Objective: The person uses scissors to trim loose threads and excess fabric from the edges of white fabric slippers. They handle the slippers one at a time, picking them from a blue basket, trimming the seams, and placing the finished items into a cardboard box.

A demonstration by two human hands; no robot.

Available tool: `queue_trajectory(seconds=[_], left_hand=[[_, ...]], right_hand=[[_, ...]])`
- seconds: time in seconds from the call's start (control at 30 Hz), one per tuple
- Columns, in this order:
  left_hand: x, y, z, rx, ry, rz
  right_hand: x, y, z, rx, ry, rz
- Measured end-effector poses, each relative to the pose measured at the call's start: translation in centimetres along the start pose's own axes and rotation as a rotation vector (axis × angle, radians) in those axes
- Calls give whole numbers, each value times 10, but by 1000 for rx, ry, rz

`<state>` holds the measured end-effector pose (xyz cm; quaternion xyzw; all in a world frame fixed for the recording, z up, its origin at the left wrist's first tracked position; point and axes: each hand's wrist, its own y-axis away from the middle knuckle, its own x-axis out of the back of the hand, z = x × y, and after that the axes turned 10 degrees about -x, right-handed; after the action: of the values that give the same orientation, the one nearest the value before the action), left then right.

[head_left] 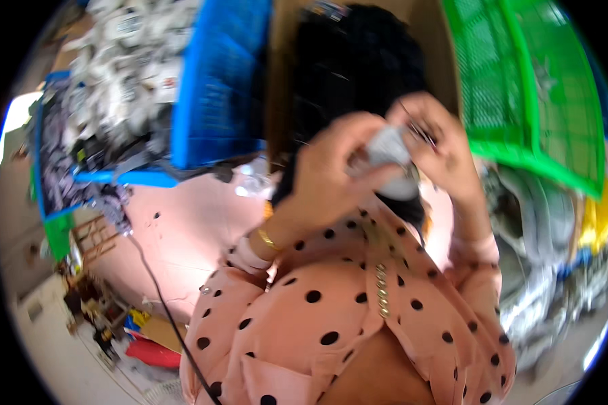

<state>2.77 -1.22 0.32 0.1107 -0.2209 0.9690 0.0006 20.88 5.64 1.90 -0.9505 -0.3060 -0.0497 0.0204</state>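
Close in front of my chest, my left hand [327, 172] is closed around a small light grey and white cloth piece [388, 148], which looks like a sock but is blurred. My right hand [446, 152] touches the far right side of the cloth. Its fingers are wrapped round a small dark metal tool [420, 129] with thin pointed ends, like thread snips. Just beyond both hands, an open cardboard box [280, 88] holds a pile of black cloth items [355, 67].
Left of the box stands a blue crate [216, 88], beside many white bundled items [125, 74]. Green plastic crates [530, 88] stand at the right, above clear-wrapped grey bundles [544, 216]. A dark cord [157, 283] runs along my left side. Pink floor [175, 229] shows at left.
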Motion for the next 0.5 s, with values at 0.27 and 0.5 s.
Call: queue_trajectory(seconds=[0.27, 0.5], left_hand=[[3, 46, -17, -24, -152, -46], [-9, 68, -27, 314, 27, -112]], right_hand=[[-32, 25, 62, -263, -122, 57], [-51, 40, 68, -405, -219, 123]])
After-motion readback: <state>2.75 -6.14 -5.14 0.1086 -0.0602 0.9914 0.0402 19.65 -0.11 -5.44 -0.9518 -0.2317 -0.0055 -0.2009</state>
